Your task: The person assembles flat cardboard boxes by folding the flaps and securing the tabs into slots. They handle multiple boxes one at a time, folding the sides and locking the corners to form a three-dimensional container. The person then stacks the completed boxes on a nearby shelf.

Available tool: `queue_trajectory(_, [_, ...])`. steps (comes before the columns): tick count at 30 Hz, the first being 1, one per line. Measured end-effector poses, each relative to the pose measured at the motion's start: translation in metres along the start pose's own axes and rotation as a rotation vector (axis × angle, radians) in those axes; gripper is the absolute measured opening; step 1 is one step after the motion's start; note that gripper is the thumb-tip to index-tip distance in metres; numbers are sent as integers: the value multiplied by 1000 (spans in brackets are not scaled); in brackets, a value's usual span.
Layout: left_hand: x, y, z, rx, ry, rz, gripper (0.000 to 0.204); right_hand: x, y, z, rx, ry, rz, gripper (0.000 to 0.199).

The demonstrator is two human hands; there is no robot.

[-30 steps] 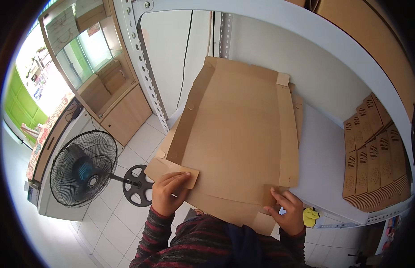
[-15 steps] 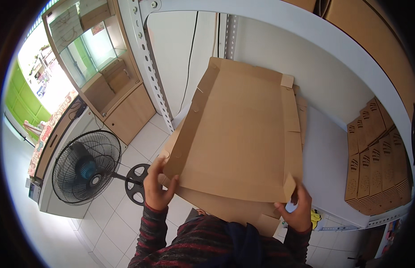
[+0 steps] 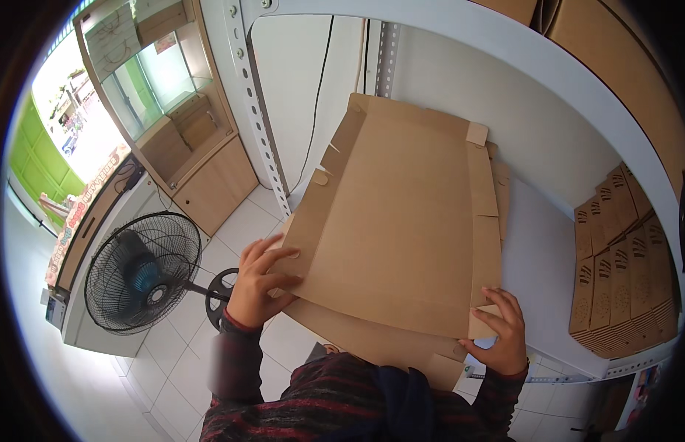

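A flat brown cardboard box blank (image 3: pixel 401 214) with creased side flaps lies in front of me, its near edge toward my body. My left hand (image 3: pixel 263 286) grips its near left corner, fingers laid over the left flap and thumb at the edge. That left flap now lies nearly flat. At the near right corner my right hand (image 3: pixel 501 331) holds the small corner flap between fingers and thumb. Another cardboard sheet (image 3: pixel 357 335) lies beneath, jutting out toward me.
A white shelf board (image 3: pixel 537 265) carries upright stacks of folded brown cartons (image 3: pixel 619 272) at the right. The rack's metal upright (image 3: pixel 257 110) stands at the left, with a black fan (image 3: pixel 143 272) and a glass-fronted cabinet (image 3: pixel 217 173) beyond. Larger cartons (image 3: pixel 615 59) sit overhead.
The left flap, raised before, has folded down outward. My left hand's fingers have moved onto its top. My right hand's fingers have come up over the corner flap, which has lowered.
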State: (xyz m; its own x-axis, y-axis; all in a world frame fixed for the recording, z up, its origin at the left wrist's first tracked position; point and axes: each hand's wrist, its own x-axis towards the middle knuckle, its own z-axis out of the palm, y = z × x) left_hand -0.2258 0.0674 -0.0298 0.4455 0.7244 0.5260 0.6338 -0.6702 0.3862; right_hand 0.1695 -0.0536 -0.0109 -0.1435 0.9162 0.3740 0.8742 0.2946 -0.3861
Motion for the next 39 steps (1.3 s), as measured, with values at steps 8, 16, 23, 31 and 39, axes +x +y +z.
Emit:
queue_trajectory(8, [-1, -15, 5, -248, -193, -296, 21, -16, 22, -5, 177, 15, 125, 32])
queue_trajectory(16, [24, 30, 42, 324, 55, -113, 47, 16, 22, 35, 298, 339, 378, 34])
queue_trajectory(23, [13, 59, 89, 123, -302, 265, 58, 22, 27, 36, 440, 212, 468, 33])
queue_trajectory(31, [26, 99, 119, -2, -409, 385, 67, 21, 30, 34, 444, 184, 468, 32])
queue_trajectory(39, [23, 81, 111, -51, -400, 360, 66, 19, 33, 34, 515, 193, 496, 31])
